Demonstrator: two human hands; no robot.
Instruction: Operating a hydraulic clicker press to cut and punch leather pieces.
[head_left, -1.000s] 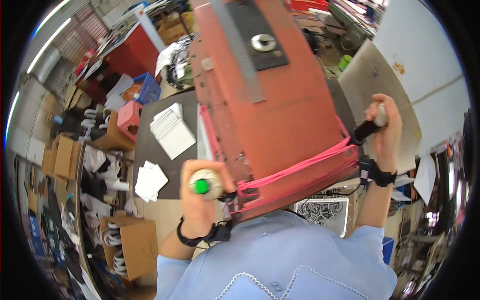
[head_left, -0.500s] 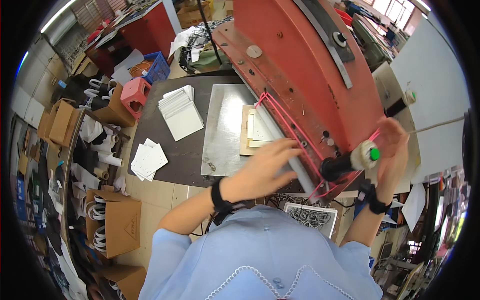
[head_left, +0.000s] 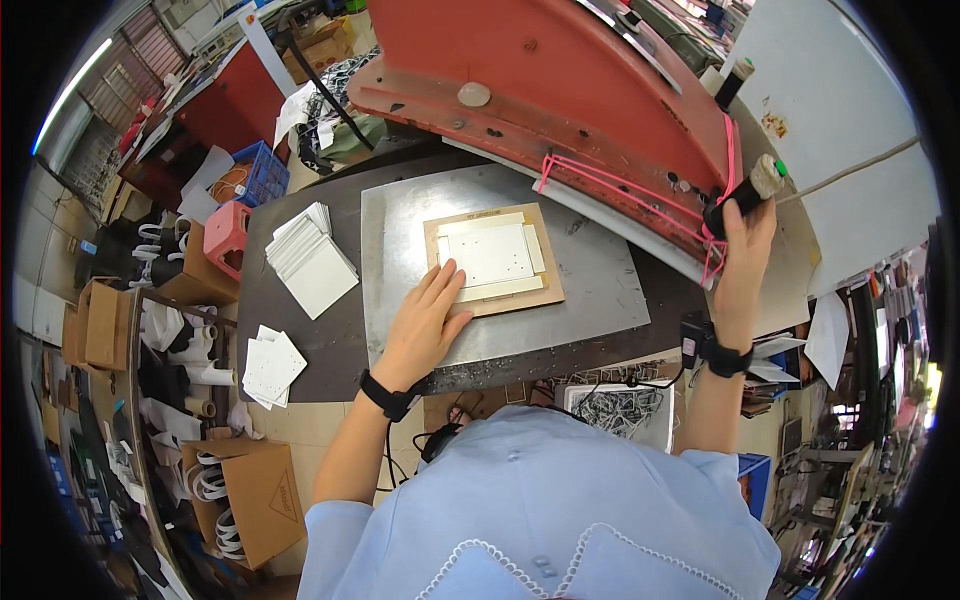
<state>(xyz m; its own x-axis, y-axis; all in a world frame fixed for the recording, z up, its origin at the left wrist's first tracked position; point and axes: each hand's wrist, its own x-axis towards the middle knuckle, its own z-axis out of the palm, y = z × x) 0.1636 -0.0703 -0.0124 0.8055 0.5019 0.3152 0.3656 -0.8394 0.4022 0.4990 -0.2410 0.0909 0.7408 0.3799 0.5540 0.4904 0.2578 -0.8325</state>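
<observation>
A white card [head_left: 480, 252] with several small holes lies on a wooden die board [head_left: 545, 288] edged with cream strips. The board rests on a grey metal plate [head_left: 605, 325]. My left hand [head_left: 422, 320] is open, its fingertips on the near left corner of the card and board. A red press arm [head_left: 560, 75] extends over the far right of the plate. My right hand [head_left: 746, 250] is closed round the lower part of a black handle [head_left: 735, 205] with a green button. Pink cord [head_left: 625, 190] is stretched along the arm.
To the left on the dark table [head_left: 335, 355] are a neat stack of white cards [head_left: 312, 265] and a looser pile of holed cards [head_left: 272, 370]. A white tray of metal scraps [head_left: 625, 410] sits below the near edge. A red stool [head_left: 227, 238] stands beyond the left side.
The red press arm has swung away to the right, uncovering the board and card. My left hand has moved from beside the arm onto the card. My right hand has closed on the handle.
</observation>
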